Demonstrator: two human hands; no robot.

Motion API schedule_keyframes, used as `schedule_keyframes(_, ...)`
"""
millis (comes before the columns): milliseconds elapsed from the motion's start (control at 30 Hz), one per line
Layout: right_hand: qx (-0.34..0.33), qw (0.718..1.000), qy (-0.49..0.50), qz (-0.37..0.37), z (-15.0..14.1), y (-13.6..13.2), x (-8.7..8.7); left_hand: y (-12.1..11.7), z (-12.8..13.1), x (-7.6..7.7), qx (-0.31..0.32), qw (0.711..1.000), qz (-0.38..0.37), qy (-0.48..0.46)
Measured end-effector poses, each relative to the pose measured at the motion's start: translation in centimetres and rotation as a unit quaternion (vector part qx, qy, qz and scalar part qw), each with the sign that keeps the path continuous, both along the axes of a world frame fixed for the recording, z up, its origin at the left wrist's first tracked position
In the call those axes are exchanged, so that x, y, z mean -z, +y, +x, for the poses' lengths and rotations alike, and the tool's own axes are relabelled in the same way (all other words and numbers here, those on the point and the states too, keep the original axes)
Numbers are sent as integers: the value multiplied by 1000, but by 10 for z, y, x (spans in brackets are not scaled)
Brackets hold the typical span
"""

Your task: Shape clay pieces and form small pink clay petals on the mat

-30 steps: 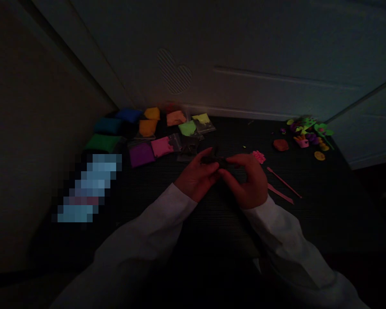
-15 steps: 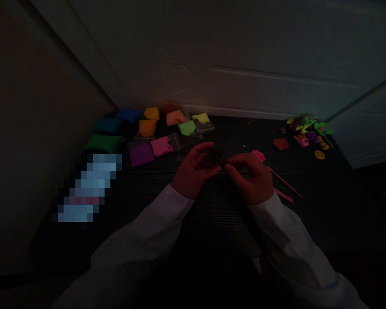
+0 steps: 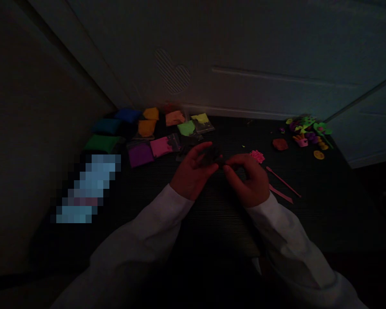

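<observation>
In dim light my left hand (image 3: 191,171) is closed around a dark, lumpy piece that looks like modelling clay (image 3: 212,155). Its thumb and fingers wrap the lump from the left. My right hand (image 3: 249,178) pinches at the lump's right edge with thumb and forefinger; the exact bit between the fingertips is too dark to make out. Just beyond the right hand lies a bumpy pink clay piece (image 3: 257,156). Two pink modelling tools, a thin stick (image 3: 284,182) and a flat blade (image 3: 282,194), rest to the right of that wrist.
Packets of coloured clay, among them purple (image 3: 141,154), pink (image 3: 161,146) and green (image 3: 103,143), lie at the back left. A pixelated bright screen (image 3: 89,189) is nearer. Finished-looking clay flowers (image 3: 309,131) and a reddish lump (image 3: 279,144) sit at the right, below a white panel (image 3: 260,51).
My right hand has shifted slightly left and down, uncovering more of the pink tools. The left hand keeps its hold on the dark clay, nearly unmoved.
</observation>
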State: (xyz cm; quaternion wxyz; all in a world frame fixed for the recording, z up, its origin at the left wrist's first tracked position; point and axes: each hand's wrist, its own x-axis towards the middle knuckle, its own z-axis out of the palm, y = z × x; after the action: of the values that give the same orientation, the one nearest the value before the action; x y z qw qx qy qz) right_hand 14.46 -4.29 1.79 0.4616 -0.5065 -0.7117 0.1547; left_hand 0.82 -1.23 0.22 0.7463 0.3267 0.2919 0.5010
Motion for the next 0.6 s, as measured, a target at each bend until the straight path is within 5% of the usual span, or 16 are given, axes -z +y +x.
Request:
schedule_keyframes(233,-6,1000,-19,-3,2,1,1,4,-2,2,-27,998,-44,-29)
schedule_keyframes(400,204,976,-70,-4,43,16,6,7,-2,6,-40,999,-32,4)
schedule_keyframes(600,286,902,-223,-234,80,32,24,4,0,16,-12,993,82,85)
